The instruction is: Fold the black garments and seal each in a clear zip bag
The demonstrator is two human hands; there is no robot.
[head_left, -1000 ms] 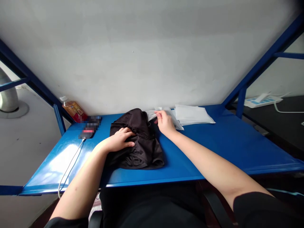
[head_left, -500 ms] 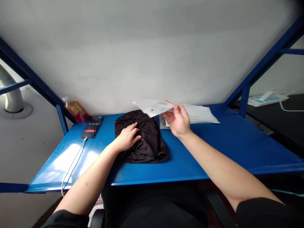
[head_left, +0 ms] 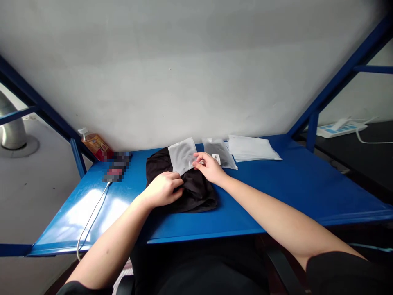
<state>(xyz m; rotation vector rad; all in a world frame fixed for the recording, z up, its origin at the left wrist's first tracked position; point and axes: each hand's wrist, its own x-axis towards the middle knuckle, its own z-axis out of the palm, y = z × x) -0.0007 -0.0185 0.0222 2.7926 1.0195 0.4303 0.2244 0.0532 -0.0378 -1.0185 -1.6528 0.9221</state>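
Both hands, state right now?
Left hand: closed, resting on crumpled black fabric; grip can't be told.
Right hand: closed, fingers pinching square translucent plastic bag by its edge.

Daylight glares white on the blue tabletop.

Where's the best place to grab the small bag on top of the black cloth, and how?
Probably by its right edge, pinched between thumb and fingertips, coming from the right: the small bag looks thin and flat, and that edge faces the right hand. The black cloth lies beneath, so pinch shallowly.
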